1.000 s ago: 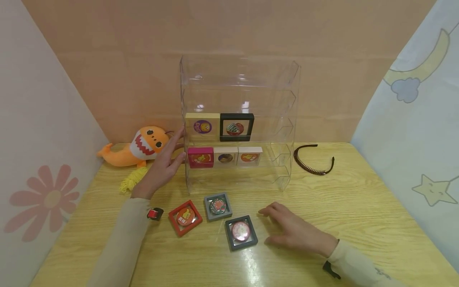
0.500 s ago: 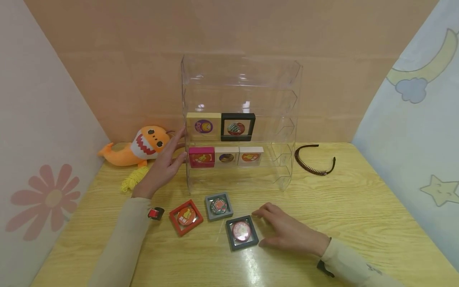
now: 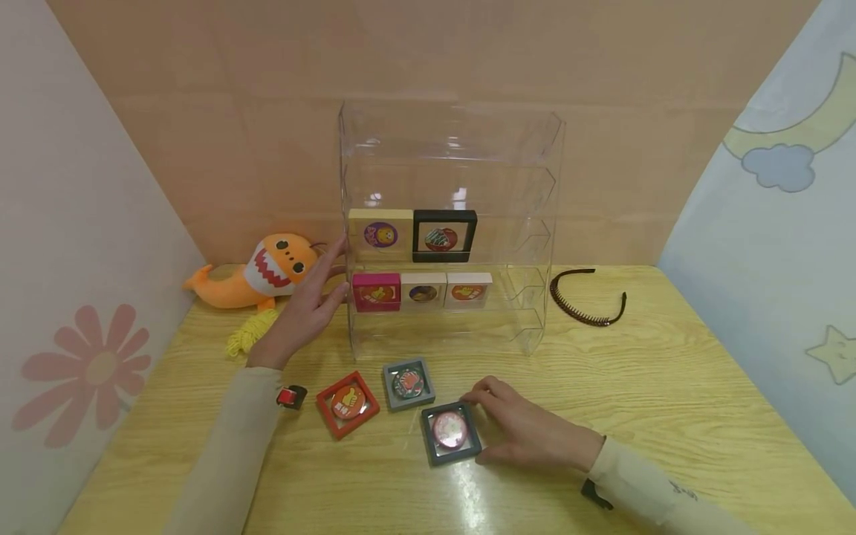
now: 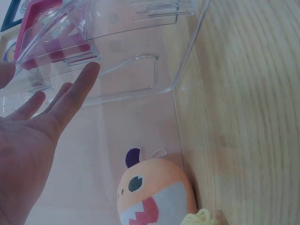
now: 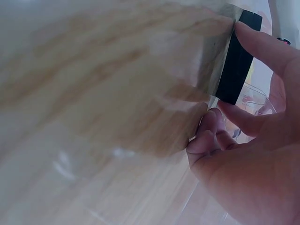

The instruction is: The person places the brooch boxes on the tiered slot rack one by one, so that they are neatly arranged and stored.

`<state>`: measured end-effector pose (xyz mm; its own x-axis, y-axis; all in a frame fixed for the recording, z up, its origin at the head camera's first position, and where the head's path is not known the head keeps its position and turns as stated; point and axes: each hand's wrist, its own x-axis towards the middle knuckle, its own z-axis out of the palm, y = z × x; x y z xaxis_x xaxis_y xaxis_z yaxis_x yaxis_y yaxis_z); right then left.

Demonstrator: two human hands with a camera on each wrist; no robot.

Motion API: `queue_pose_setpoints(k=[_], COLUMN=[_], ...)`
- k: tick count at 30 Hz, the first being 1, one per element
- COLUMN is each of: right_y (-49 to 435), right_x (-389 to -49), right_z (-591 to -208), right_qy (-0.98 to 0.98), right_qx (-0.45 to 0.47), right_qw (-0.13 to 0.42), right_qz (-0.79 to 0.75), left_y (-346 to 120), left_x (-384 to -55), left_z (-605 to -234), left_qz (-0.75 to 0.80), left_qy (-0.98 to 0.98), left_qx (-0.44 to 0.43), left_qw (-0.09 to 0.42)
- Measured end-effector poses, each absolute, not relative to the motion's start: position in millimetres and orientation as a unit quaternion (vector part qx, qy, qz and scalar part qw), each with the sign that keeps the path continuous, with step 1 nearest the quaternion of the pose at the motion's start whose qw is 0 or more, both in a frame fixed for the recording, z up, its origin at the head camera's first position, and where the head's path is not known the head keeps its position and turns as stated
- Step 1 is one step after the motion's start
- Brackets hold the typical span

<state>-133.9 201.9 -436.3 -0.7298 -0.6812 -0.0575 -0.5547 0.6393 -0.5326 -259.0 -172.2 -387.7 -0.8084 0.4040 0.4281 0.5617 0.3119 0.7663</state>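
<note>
The dark grey frame (image 3: 450,432) with the pink badge lies on the bare table (image 3: 669,386) in front of me, the nearest to me of three loose ones. My right hand (image 3: 528,431) has it pinched along its right side, thumb on the near corner and forefinger on the far one, the other fingers tucked below; I cannot tell whether any edge is off the wood. I judge the step in hand to be picking this frame up. Just beyond it, a light grey frame (image 3: 409,383) sits close by, and a red frame (image 3: 348,404) lies turned at an angle to the left. Behind these stands the clear stand (image 3: 451,157), where a yellow frame (image 3: 381,235) and a black frame (image 3: 444,236) share one shelf, with a magenta frame (image 3: 377,293), a cream frame (image 3: 423,292) and a pale frame (image 3: 469,290) on the shelf below. My left hand (image 3: 301,319) is spread, fingers apart, against the stand's left side, seemingly steadying it. The next move, I think, calls for a firm squeeze, a lift clear of the light grey frame, then tilting it upright to sit beside a neighbour. Farther out are an orange plush shark (image 3: 281,260), yellow yarn (image 3: 250,332) and a headband (image 3: 582,316).
</note>
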Motion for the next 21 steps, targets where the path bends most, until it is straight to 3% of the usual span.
queue_pose_setpoints(k=[14,21], right_y=[205,204], right_x=[-130,-127], right_z=[-435,-439], right_qy=[0.878,0.866], right_qx=[-0.312,-0.330], right_qw=[0.148,0.109], right_qz=[-0.331,-0.361], left_y=[-168,-166], left_x=[-250,-241], left_z=[-378,-369], left_qz=[-0.504,-0.508], left_qy=[-0.808,-0.807], left_qx=[-0.296,-0.294], left_qw=[0.076,0.071])
